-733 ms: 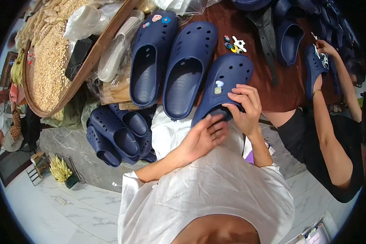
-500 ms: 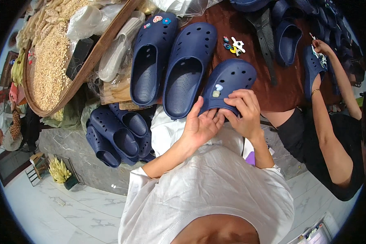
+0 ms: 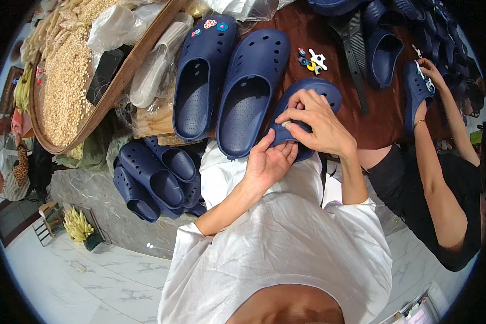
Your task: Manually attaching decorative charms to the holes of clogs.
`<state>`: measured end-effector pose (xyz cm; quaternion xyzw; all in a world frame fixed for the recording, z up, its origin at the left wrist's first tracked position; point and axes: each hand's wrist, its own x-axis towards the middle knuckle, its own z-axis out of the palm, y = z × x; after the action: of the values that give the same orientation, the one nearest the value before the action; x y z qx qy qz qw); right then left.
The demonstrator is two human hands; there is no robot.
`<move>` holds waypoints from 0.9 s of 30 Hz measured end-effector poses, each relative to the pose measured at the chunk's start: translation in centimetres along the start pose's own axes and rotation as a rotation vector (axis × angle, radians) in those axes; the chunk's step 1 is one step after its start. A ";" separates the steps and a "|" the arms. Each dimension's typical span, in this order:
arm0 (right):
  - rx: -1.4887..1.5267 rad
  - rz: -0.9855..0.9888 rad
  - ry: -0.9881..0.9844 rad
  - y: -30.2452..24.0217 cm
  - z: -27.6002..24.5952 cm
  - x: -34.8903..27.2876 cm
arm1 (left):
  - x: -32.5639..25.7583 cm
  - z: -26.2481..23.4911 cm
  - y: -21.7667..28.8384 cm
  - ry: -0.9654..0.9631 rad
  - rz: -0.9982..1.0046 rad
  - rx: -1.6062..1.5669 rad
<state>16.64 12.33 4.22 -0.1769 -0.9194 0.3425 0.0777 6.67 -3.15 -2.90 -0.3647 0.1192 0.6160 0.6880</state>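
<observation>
A navy blue clog [image 3: 330, 95] lies in front of me, its holed toe pointing away. My left hand [image 3: 271, 166] is palm up at its near edge, thumb at the rim and fingertips reaching under the upper, closed on it. Above the upper, my right hand [image 3: 324, 129] pinches a small pale shoe charm [image 3: 285, 124] between thumb and forefinger. That hand covers much of the clog's top, including the heart charm. Left of it lie a plain navy clog [image 3: 260, 56] and another navy clog [image 3: 210, 46] with colourful charms on its toe.
Several loose charms [image 3: 314, 60] lie on the brown cloth [image 3: 356, 127]. A woven tray [image 3: 113, 81] of pale grains stands far left. More clogs [image 3: 152, 173] are piled lower left. At right, a co-worker's hand [image 3: 432, 73] touches another clog [image 3: 413, 89].
My right hand has moved up and left from the clog's near edge onto its upper, now pinching the pale charm. My left hand stays at the near edge.
</observation>
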 end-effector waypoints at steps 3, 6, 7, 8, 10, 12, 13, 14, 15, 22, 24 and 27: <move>0.012 -0.024 -0.006 0.2 0.0 0.2 | 0.2 -0.6 0.0 -0.036 0.023 0.002; 0.090 0.037 -0.035 0.0 -0.2 0.6 | -0.1 -0.5 0.2 -0.069 0.012 -0.003; 0.100 0.045 -0.024 0.0 -0.1 0.6 | -0.2 -0.5 0.2 -0.068 0.012 -0.004; 0.110 0.053 -0.014 0.0 0.0 0.6 | -0.3 -0.4 0.1 -0.078 0.013 -0.035; 0.137 0.046 0.006 0.0 0.2 0.6 | -0.4 -0.4 0.1 -0.088 0.011 -0.067; 0.162 0.042 0.026 0.1 0.3 0.4 | -0.4 -0.5 0.2 -0.108 0.002 -0.067; 0.164 0.035 0.024 0.2 0.5 0.5 | -0.5 -0.4 0.1 -0.108 0.002 -0.067; 0.166 0.027 0.023 0.2 0.5 0.5 | -0.6 -0.1 0.0 -0.075 0.011 -0.080; 0.166 0.026 0.022 0.2 0.5 0.5 | -0.6 0.0 -0.1 -0.043 0.021 -0.093; 0.187 0.011 0.041 0.0 0.5 0.3 | -0.6 -0.3 -0.1 -0.072 -0.003 -0.131; 0.198 0.007 0.054 0.1 0.6 0.2 | -0.6 -0.4 -0.2 -0.106 0.003 -0.119; 0.184 -0.029 0.075 0.4 0.6 0.1 | -0.5 -0.6 0.2 -0.112 -0.011 -0.137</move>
<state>16.45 12.28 3.56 -0.1684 -0.8831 0.4173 0.1330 6.56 -3.95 -3.11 -0.3766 0.0364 0.6382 0.6705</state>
